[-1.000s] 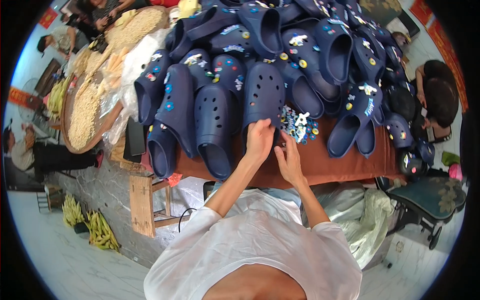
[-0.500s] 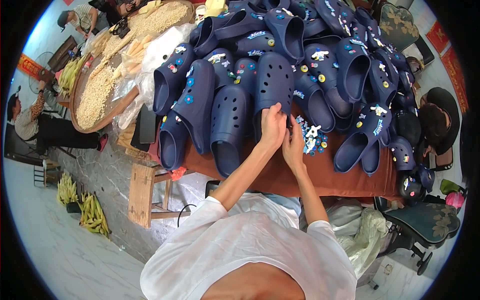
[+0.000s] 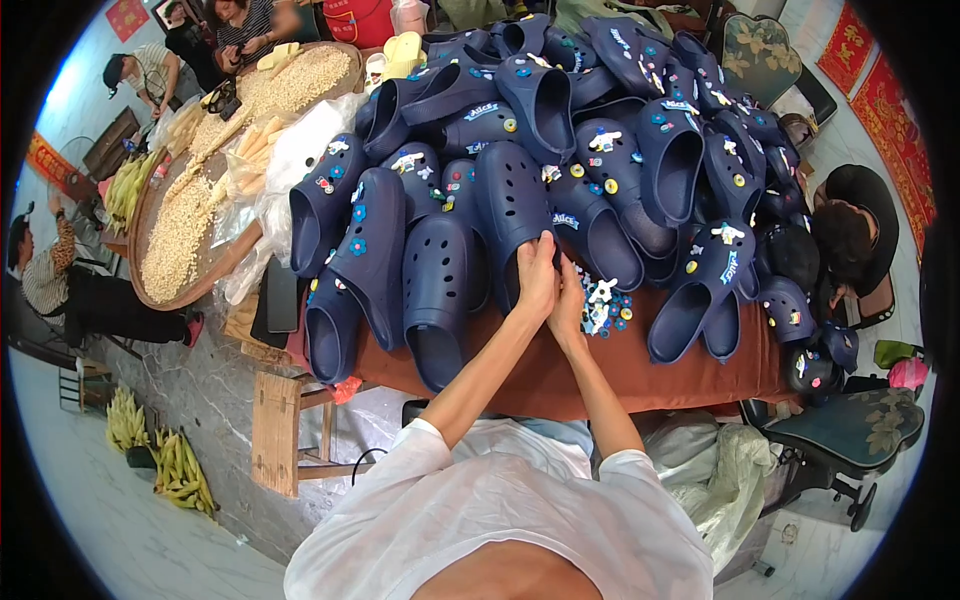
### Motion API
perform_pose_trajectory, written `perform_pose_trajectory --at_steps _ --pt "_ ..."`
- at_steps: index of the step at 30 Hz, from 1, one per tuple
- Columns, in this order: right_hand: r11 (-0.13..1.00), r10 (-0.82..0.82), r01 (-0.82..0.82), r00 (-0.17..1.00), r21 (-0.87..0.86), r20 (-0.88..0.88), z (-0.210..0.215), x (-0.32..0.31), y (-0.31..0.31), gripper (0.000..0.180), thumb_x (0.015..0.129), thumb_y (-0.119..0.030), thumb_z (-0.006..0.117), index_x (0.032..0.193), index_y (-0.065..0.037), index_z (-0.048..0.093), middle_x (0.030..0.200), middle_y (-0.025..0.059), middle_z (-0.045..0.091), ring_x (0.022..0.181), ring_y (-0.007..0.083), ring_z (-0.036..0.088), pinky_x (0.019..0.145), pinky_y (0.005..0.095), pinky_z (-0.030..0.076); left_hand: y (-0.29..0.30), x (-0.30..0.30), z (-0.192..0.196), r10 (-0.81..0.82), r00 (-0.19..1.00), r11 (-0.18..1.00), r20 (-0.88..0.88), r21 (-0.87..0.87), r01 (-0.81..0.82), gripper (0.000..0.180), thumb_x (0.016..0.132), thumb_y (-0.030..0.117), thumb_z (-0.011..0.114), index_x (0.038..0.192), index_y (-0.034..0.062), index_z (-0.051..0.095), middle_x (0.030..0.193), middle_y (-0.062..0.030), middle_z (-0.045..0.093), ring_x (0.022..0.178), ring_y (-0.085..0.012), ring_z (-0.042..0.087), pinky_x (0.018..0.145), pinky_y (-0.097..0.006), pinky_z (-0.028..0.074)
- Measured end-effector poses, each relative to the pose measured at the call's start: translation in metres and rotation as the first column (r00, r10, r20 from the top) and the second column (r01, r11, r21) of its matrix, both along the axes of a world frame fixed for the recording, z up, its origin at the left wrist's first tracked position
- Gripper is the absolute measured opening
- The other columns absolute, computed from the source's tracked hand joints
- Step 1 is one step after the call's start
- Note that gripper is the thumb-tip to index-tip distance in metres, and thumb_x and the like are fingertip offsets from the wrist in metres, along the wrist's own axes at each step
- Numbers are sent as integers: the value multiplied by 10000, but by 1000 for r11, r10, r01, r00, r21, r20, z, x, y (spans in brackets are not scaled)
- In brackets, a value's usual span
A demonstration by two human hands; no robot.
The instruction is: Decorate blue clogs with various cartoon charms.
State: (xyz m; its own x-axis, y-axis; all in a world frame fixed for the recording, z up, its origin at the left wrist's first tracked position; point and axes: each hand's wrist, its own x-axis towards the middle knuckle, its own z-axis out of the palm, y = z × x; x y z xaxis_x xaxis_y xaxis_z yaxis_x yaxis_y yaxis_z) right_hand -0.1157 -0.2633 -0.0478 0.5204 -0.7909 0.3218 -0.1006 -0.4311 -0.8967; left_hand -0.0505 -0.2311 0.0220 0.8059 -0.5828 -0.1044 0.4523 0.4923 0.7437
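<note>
A plain navy clog (image 3: 515, 190) with round holes and no charms stands toe-up at the front of a pile of clogs. My left hand (image 3: 537, 282) is closed on the right edge of its opening, thumb up. Against it, my right hand (image 3: 567, 308) is pressed to the same side, fingers together; anything in its fingertips is hidden. Just right of my right hand lies a heap of small white, blue and yellow shoe charms (image 3: 603, 308). Left of my hands stands another plain navy clog (image 3: 436, 285), also without charms.
Charm-covered navy clogs (image 3: 690, 165) are heaped across the brown-covered table (image 3: 640, 380). A black phone (image 3: 283, 295) lies at the left, beside a round tray of pale kernels (image 3: 185, 235). A wooden stool (image 3: 276, 430) stands front left; a chair (image 3: 850, 435) stands right. Other people sit around.
My right hand has moved left, closing in against my left hand at the clog's edge. The whole view has shifted, with the table sitting slightly lower in it.
</note>
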Motion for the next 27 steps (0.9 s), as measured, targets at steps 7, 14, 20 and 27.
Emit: perform_pose_trajectory --at_steps 7,14,20,27 --pt "989 91 -93 996 117 19 -18 7 -5 455 932 -69 535 1376 6 468 1308 226 570 1200 336 567 1004 382 438 -2 1 -34 -23 996 982 85 187 6 222 978 172 551 1137 20 574 1056 -27 587 929 -101 545 838 -281 456" --pt "996 38 -43 997 -76 -67 0 -13 11 513 893 -22 554 1387 -12 417 1253 239 515 1130 430 537 936 452 456 15 -17 -24 -67 981 992 184 116 46 549 976 77 520 1478 11 307 1475 -178 397 1356 -262 411 1096 -345 372" --pt "994 -92 94 995 -60 41 16 -77 20 371 877 50 558 1240 -23 547 1129 168 559 999 311 595 747 352 526 52 -60 -33 -104 946 980 307 191 46 452 970 14 494 1418 28 433 1413 -148 467 1282 -237 484 1069 -323 395" --pt "827 -513 509 857 -240 53 2 -180 12 210 861 72 557 1061 7 566 1004 113 529 882 221 558 758 321 470 109 -108 -78 -312 802 880 509 474 41 437 875 -94 459 1282 27 561 1264 -90 504 1179 -198 533 1010 -312 439"
